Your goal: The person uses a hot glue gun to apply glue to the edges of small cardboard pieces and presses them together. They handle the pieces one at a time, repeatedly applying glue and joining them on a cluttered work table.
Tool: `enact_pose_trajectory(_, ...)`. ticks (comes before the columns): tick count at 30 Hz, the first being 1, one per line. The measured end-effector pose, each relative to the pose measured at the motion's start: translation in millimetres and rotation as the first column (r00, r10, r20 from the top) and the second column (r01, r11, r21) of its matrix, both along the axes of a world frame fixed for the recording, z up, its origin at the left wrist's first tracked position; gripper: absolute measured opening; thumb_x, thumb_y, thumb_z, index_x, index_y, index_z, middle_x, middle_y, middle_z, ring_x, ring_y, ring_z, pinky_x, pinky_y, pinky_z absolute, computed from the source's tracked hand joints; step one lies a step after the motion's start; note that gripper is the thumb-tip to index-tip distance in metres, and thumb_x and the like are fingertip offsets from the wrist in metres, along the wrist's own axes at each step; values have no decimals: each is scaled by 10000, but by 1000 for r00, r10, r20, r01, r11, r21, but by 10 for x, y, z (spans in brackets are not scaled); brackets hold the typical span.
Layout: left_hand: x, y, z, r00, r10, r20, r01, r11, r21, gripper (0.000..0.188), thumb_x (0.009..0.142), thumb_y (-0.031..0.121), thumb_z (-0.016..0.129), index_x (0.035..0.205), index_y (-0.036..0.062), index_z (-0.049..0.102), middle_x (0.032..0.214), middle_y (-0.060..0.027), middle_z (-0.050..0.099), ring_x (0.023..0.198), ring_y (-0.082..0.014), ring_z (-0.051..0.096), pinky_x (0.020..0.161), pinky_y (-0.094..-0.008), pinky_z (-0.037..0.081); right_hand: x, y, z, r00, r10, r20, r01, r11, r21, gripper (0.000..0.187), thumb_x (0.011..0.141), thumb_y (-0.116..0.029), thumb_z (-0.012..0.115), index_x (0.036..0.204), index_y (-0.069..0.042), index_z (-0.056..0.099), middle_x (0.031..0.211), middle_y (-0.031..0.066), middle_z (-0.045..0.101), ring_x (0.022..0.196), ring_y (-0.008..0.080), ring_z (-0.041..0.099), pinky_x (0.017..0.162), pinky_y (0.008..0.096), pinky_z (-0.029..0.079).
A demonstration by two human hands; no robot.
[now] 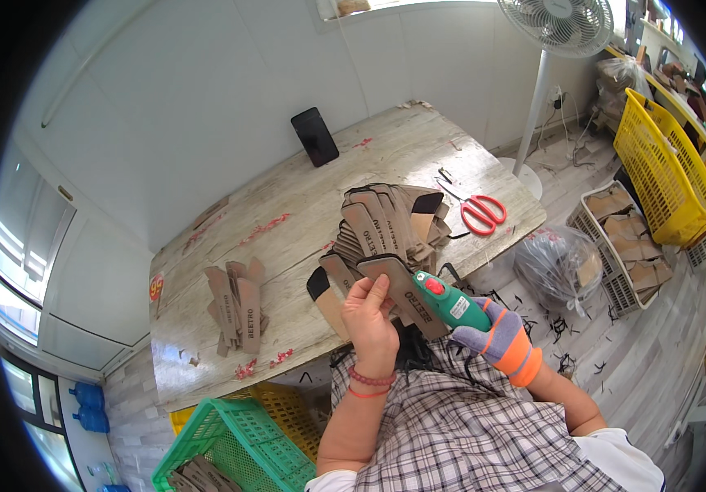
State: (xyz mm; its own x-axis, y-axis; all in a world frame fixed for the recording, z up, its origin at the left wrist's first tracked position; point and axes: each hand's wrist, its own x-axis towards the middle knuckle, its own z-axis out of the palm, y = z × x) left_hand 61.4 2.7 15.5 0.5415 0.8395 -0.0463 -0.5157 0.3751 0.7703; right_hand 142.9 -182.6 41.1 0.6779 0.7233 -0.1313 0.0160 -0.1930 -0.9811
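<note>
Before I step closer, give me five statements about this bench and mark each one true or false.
1. The right hand wears a glove. True.
2. The left hand holds the scissors. False: it holds a brown strip, and the scissors lie on the table.
3. The green tool is in the right hand. True.
4. The fan stands on the table. False: it stands on the floor, beyond the table.
5. The green crate has brown strips in it. True.
</note>
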Motion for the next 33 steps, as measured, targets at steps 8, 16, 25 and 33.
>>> enact_pose_trajectory(8, -56, -20, -8, 994, -83, -65, 87, 994, 60, 42, 856, 23, 661, 897, 19, 655, 837, -38, 682, 710, -88, 612, 645, -206, 470, 40, -18, 50, 1000, 7, 0, -7, 1000, -6, 556, 772, -311, 793, 1176, -3, 567, 787, 6, 633, 609, 46, 537, 556, 211, 456)
enact_pose_trajectory(16, -46, 64, 54, 992, 12, -124, 18, 970, 242, 112, 874, 6, 631, 973, -25, 675, 872, -30, 685, 743, -70, 602, 689, -201, 479, 80, -70, -17, 999, 41, 5, -41, 999, -9, 552, 769, -331, 793, 1170, -19, 578, 732, 0, 619, 584, 48, 530, 545, 214, 448)
enact_pose_trajectory(25, -76, 163, 65, 953, 15, -302, 127, 887, 444, 144, 889, 30, 622, 1000, -44, 677, 820, 37, 600, 744, -40, 514, 664, -186, 406, 115, -114, -69, 992, 68, 110, -65, 997, -36, 531, 778, -351, 776, 1163, -34, 597, 687, 11, 621, 552, 61, 535, 536, 236, 460)
enact_pose_trajectory(33, -96, 143, 50, 926, -75, -369, 272, 810, 519, 136, 869, -13, 624, 985, -54, 683, 827, 38, 591, 762, -41, 519, 676, -183, 404, 104, -86, 78, 998, 57, 11, -56, 998, -41, 519, 784, -303, 777, 1175, -20, 588, 736, 8, 634, 593, 56, 545, 550, 221, 463)
